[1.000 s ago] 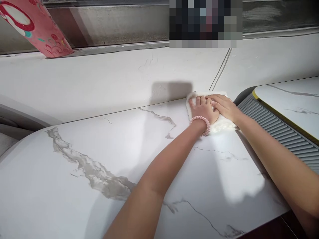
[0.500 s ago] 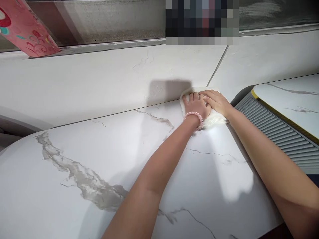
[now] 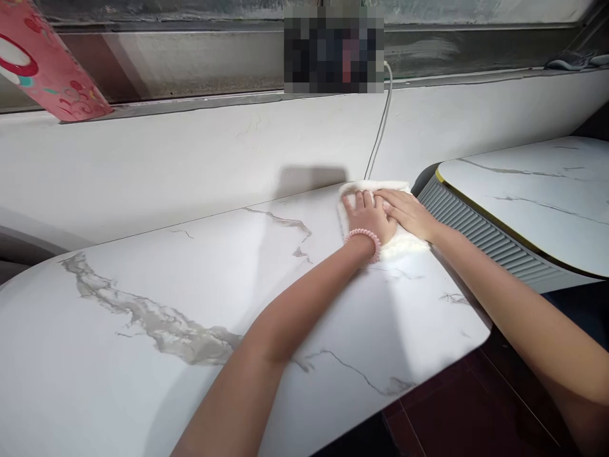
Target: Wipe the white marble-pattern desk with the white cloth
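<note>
A white fluffy cloth [image 3: 404, 244] lies on the marble-patterned tabletop [image 3: 200, 266], at its far right corner against the wall. My left hand [image 3: 368, 216], with a pink coiled band [image 3: 364, 236] around the wrist, rests flat on the cloth with its fingers spread. My right hand [image 3: 409, 212] also lies flat on it, fingers stretched toward the left hand and touching it. Both palms press the cloth down, and the part beneath them is hidden.
A second marble-patterned table [image 3: 533, 184] with a ribbed grey side [image 3: 485, 235] stands at the right. Behind is a white wall [image 3: 190, 158] with a thin cable [image 3: 383, 127]. A pink patterned object [image 3: 66, 76] leans on the ledge. Dark red floor [image 3: 457, 406] shows below.
The view has shifted, showing more of the right table, the floor and the cable. Both hands stay flat on the cloth at the corner, which looks slightly more spread out.
</note>
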A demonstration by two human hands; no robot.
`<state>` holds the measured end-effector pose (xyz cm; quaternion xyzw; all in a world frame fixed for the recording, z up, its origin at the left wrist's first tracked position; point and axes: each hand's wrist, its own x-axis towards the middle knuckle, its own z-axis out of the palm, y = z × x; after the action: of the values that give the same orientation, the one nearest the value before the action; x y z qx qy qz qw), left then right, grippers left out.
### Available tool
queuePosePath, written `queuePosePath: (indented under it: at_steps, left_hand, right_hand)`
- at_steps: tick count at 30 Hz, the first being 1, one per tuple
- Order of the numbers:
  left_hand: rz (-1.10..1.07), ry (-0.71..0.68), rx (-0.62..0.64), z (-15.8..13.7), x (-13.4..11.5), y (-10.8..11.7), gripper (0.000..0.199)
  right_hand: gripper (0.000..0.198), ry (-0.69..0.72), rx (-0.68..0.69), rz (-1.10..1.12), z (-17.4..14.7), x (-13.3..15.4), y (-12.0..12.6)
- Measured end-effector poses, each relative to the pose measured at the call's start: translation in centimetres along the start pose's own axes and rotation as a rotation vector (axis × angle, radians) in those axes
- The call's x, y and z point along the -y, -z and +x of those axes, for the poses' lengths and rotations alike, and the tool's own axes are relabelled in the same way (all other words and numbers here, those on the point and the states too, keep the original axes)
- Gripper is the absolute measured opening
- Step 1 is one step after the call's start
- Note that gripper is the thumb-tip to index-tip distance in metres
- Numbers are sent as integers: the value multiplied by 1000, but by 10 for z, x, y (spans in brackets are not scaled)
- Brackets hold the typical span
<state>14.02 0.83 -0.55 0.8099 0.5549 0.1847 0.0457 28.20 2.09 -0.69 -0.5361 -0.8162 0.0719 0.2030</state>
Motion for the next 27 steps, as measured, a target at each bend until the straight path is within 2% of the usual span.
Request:
queuePosePath:
  at_steps: [5,10,14,20,27]
  left_hand:
    - [-6,-63,-71,-42,-31,0,52]
    - [-7,-124,0,-85,-53,8,57]
    - [-15,-164,18,-112,-61,16,59]
    - [-6,-187,50,-139,-52,26,61]
    - [-4,-192,-8,-156,-21,34,61]
  right_hand:
    - [50,-22,-33,-20,-57,11,13]
    - [51,-53,-12,-37,-110,30,24]
    - [52,-86,-17,-67,-140,45,26]
    - [52,-62,-39,-106,-154,72,18]
    - [50,-19,-27,-68,-142,102,7]
